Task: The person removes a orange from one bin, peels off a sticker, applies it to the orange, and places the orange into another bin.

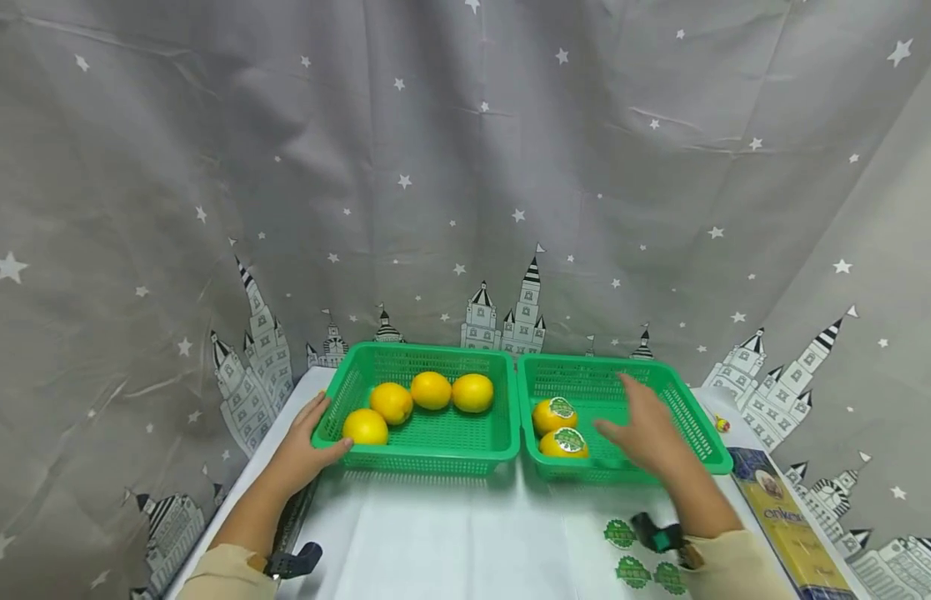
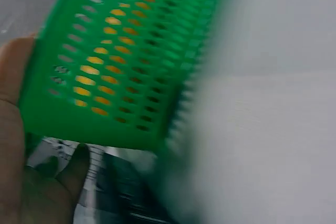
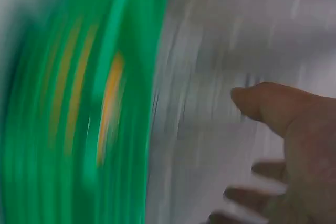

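In the head view, my left hand (image 1: pixel 303 446) holds the left front corner of a green plastic basket (image 1: pixel 442 460), with the thumb at the front rim and the fingers along the side. Several yellow lemons (image 1: pixel 473 393) lie in that basket. To its right stands a second green basket (image 1: pixel 615 367), where two lemons (image 1: pixel 555 415) bear round green-and-white stickers. My right hand (image 1: pixel 648 425) is above this second basket, thumb and fingers spread, holding nothing. The right wrist view, blurred, shows the same hand (image 3: pixel 299 145) with its fingers apart beside the basket wall (image 3: pixel 126 129).
Loose round green stickers (image 1: pixel 633 572) lie on the white table (image 1: pixel 450 533) near the front right. A blue-and-gold packet (image 1: pixel 791 525) lies along the right edge, with a small wrapped lollipop (image 1: pixel 723 424) behind it. A grey curtain (image 1: pixel 465 167) hangs behind the baskets.
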Demonstrator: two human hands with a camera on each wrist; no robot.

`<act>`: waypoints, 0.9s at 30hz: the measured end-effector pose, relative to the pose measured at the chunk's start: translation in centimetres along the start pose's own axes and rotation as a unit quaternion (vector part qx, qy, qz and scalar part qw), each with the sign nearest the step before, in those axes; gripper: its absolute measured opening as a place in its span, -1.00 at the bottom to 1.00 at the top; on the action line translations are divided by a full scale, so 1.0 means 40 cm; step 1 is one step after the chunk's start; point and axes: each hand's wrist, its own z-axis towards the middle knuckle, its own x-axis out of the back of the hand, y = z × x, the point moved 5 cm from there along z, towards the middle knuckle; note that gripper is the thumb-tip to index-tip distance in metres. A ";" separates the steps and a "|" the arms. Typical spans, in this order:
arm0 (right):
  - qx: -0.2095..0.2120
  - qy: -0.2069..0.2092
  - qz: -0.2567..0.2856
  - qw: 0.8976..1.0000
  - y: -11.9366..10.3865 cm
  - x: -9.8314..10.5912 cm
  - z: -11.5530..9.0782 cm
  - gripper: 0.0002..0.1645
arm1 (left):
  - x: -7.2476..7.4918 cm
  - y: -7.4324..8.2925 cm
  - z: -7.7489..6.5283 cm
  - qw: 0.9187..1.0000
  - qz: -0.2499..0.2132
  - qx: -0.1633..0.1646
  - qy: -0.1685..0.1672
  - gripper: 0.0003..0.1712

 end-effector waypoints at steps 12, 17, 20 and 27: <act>0.063 -0.202 0.077 0.974 -0.627 -0.516 0.213 -0.19 | -0.002 0.003 0.008 1.000 0.009 0.007 -0.017 0.25; -0.006 -0.255 0.014 0.967 -0.673 -0.628 0.242 0.12 | -0.001 0.003 0.005 1.000 0.000 0.001 -0.009 0.27; -0.011 -0.239 0.043 0.970 -0.665 -0.648 0.245 0.03 | -0.006 0.004 -0.003 1.000 -0.006 0.003 -0.009 0.27; 0.090 -0.128 0.182 0.971 -0.632 -0.568 0.225 -0.16 | 0.006 0.004 -0.007 1.000 0.008 0.005 -0.008 0.26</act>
